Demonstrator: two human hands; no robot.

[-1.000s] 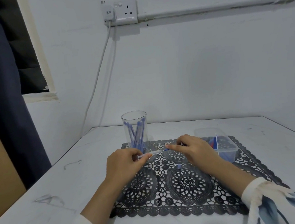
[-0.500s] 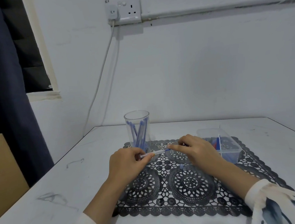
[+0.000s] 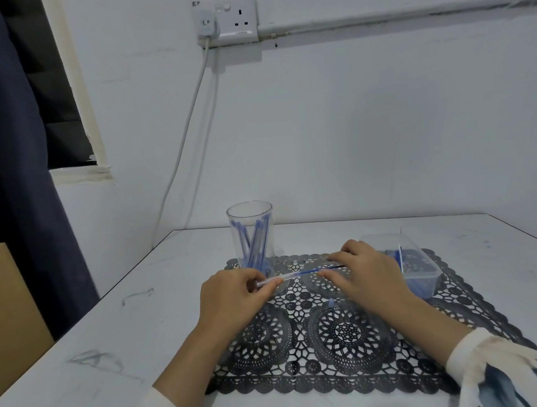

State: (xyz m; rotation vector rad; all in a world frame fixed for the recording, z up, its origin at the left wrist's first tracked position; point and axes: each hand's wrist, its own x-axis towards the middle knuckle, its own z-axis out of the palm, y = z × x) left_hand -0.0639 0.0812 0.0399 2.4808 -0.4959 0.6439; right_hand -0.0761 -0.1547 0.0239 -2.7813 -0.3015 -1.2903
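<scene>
the left hand (image 3: pixel 233 297) is curled, and the see-through end of a thin pen (image 3: pixel 298 274) is pinched between its thumb and fingers. the right hand (image 3: pixel 367 275) is curled too, and the other end of the pen, the blue and dark end, is held between its thumb and fingers. the pen is held almost flat between the two hands, just above a black lace mat (image 3: pixel 347 328), with the right end a little higher than the left. both wrists are rested low over the mat.

a small blue cap (image 3: pixel 332 302) is seen lying on the mat, just below the right hand's thumb. a clear cup (image 3: pixel 251 224) is stood upright at the far left corner of the mat, just behind the left hand, and a bunch of blue pens (image 3: pixel 254 246) is leaned inside it. a clear plastic box (image 3: pixel 427 274) is placed on the mat just beside the right hand, with blue things inside that are too blurred to be told.

the mat is spread on a white tabletop (image 3: pixel 142 325) that is marked with a few grey scribbles. on the wall behind, a white socket (image 3: pixel 236 16) is fixed high up, and a grey cable (image 3: pixel 187 126) is hung down from a plug (image 3: pixel 207 28) in it. a dark blue curtain (image 3: pixel 10 159) is hung at the far left, with a brown cardboard box (image 3: pixel 6 314) beside it.
</scene>
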